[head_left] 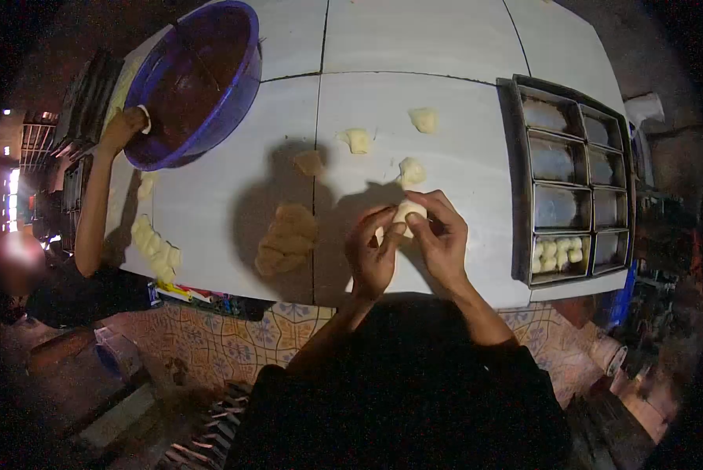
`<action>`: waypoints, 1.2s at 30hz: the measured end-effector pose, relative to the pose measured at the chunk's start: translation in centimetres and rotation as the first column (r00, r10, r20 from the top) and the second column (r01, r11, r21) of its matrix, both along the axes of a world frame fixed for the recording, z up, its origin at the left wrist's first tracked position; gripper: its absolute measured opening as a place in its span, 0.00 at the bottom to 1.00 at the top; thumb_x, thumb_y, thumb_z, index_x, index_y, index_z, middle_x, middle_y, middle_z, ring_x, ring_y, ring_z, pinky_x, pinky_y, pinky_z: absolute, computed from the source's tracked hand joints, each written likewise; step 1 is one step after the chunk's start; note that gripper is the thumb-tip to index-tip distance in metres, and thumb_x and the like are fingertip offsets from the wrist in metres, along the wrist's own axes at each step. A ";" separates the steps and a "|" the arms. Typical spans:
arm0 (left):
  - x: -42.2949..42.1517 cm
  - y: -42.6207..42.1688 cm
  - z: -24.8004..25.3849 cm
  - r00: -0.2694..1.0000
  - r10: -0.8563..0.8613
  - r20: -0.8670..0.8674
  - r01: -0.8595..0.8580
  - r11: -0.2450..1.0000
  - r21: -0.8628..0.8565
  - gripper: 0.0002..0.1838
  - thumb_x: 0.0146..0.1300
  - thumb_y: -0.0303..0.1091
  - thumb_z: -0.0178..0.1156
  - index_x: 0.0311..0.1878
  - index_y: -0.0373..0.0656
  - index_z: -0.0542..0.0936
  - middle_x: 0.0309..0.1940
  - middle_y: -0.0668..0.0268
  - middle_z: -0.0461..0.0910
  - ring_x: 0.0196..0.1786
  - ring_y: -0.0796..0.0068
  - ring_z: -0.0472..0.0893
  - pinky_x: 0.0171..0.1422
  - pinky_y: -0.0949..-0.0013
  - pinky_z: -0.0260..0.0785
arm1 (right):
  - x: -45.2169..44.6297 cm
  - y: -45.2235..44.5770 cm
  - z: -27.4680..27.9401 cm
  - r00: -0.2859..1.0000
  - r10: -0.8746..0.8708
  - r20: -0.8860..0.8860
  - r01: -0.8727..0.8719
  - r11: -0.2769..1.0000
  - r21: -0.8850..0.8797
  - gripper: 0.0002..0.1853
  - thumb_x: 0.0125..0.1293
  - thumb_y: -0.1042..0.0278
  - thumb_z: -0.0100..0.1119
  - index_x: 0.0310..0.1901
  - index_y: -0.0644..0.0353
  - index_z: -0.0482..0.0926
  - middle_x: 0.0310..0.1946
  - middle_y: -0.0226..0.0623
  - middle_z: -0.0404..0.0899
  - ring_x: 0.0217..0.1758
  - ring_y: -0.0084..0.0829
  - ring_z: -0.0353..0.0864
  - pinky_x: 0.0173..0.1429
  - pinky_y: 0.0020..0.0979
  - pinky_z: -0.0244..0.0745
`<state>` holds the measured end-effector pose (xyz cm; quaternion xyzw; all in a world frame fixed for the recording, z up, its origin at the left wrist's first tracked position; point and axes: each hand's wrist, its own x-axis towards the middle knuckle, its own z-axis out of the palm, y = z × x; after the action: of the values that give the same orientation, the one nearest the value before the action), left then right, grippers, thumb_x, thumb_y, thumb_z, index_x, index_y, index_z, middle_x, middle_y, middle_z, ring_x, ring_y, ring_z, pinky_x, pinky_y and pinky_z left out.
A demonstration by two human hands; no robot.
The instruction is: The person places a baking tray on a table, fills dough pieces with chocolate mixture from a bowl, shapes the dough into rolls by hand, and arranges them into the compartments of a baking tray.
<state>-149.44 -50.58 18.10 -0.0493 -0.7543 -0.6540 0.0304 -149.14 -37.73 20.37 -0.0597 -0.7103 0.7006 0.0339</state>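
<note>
Both of my hands meet over the table near its front edge, pinching a small piece of pale dough (409, 210) between them. The fingers of my left hand (373, 252) curl against its left side. My right hand (444, 244) grips it from the right, thumb pressed into the front. Just beyond my fingertips lies a loose dough piece (411, 171). Farther back sit another dough lump (358, 141) and a third dough lump (423, 120). To the left, in my shadow, rests a larger mound of dough pieces (287, 239).
A metal pan (532, 180) with several compartments stands at the right; dough balls (558, 255) fill its near-left one. At the left is a purple basin (250, 94), where another person's hand (124, 129) holds something white. More dough (155, 249) lies along the white table's (422, 39) left side.
</note>
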 end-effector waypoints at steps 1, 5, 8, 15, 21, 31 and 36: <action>0.4 -0.1 -1.1 0.998 0.048 0.034 -0.049 0.998 0.032 0.11 0.59 0.26 0.64 0.44 0.34 0.80 0.44 0.56 0.80 0.44 0.72 0.80 0.43 0.73 0.73 | -0.1 -0.1 0.0 0.999 0.046 -0.002 -0.045 0.991 0.127 0.15 0.68 0.62 0.56 0.48 0.65 0.80 0.39 0.35 0.74 0.39 0.26 0.72 0.42 0.26 0.69; 1.0 -0.4 -1.4 0.979 0.065 0.192 -0.090 0.989 0.120 0.06 0.55 0.25 0.68 0.35 0.36 0.82 0.36 0.60 0.82 0.36 0.78 0.79 0.34 0.77 0.71 | -0.9 0.8 -1.3 0.982 0.104 -0.158 -0.084 0.988 0.131 0.17 0.72 0.59 0.47 0.54 0.57 0.78 0.56 0.41 0.63 0.53 0.33 0.66 0.56 0.32 0.66; 1.5 -1.8 -0.9 0.892 -0.199 0.407 0.012 0.909 0.418 0.12 0.59 0.32 0.65 0.44 0.39 0.79 0.45 0.61 0.80 0.43 0.78 0.79 0.45 0.74 0.71 | -0.7 -0.5 2.2 0.887 0.304 -0.347 -0.176 0.919 0.353 0.21 0.66 0.51 0.54 0.54 0.54 0.78 0.63 0.41 0.62 0.67 0.43 0.56 0.70 0.42 0.52; -0.5 -2.8 1.2 0.743 -0.651 0.158 -0.047 0.186 0.982 0.47 0.60 0.65 0.49 0.69 0.33 0.58 0.62 0.55 0.67 0.60 0.68 0.71 0.65 0.63 0.62 | -1.5 -0.5 -0.6 0.858 0.493 -0.147 -0.509 0.773 -0.379 0.51 0.59 0.60 0.67 0.74 0.54 0.38 0.68 0.43 0.55 0.65 0.36 0.63 0.63 0.43 0.67; -13.9 -12.1 5.8 0.927 -0.369 0.065 0.228 0.693 0.684 0.55 0.57 0.77 0.41 0.66 0.29 0.61 0.56 0.51 0.74 0.54 0.67 0.77 0.56 0.65 0.69 | -3.2 -1.0 -1.7 0.932 0.325 -0.160 -0.359 0.892 -0.276 0.52 0.58 0.53 0.68 0.73 0.46 0.39 0.64 0.41 0.59 0.59 0.33 0.69 0.59 0.34 0.74; -33.5 -27.0 2.0 0.959 0.035 0.282 0.165 0.739 -0.653 0.46 0.60 0.78 0.23 0.28 0.45 0.78 0.20 0.70 0.68 0.33 0.71 0.69 0.50 0.63 0.63 | -4.5 -3.4 -5.3 0.935 0.275 -0.226 -0.341 0.873 -0.350 0.43 0.61 0.58 0.65 0.72 0.50 0.48 0.63 0.44 0.62 0.58 0.35 0.71 0.57 0.38 0.76; -33.5 -25.4 3.4 0.800 0.111 0.590 0.237 0.845 -0.480 0.49 0.60 0.77 0.23 0.29 0.42 0.82 0.22 0.66 0.76 0.34 0.66 0.74 0.52 0.63 0.65 | -3.9 -3.2 -6.1 0.967 0.247 -0.067 -0.254 0.890 -0.378 0.42 0.60 0.64 0.66 0.71 0.57 0.52 0.59 0.40 0.66 0.54 0.29 0.72 0.55 0.31 0.73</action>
<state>-182.95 -76.00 21.54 0.1263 -0.8732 -0.4015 -0.2458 -153.00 -40.94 14.23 0.0329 -0.5608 0.8249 -0.0631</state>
